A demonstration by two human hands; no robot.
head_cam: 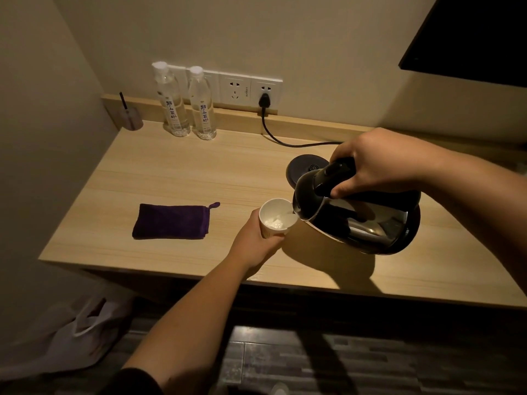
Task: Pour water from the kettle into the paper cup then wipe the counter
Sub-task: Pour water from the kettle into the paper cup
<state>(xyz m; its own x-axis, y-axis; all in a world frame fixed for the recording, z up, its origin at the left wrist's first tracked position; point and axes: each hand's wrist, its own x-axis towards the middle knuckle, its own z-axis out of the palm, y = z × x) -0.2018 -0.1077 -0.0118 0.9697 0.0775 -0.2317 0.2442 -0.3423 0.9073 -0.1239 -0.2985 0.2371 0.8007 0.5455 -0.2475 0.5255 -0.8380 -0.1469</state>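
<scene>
Nearest, reaching up from the lower edge, left hand (253,240) wrapping closed around the side of the small white paper cup (276,220), holding it upright on the pale wood-grain counter (176,172) near the front edge, mouth facing up. Just right of it, right hand (379,163) clenching the black handle of the polished steel kettle with a black lid (359,212), lifting it clear of the counter and tipping it over, long axis lying nearly level, base pointing right, spout pointing left and down over the cup's rim. Water running from spout into cup, pooling at the bottom. Left of the cup, lying flat and apart from it, folded dark purple cloth (172,221), long side running left to right, hanging loop at the right corner. Behind the kettle, sitting bare, round black kettle base (306,166), its black cord (285,138) trailing back to the white wall socket strip (245,91). Farthest, standing upright against the wall, two clear plastic water bottles (186,104).
</scene>
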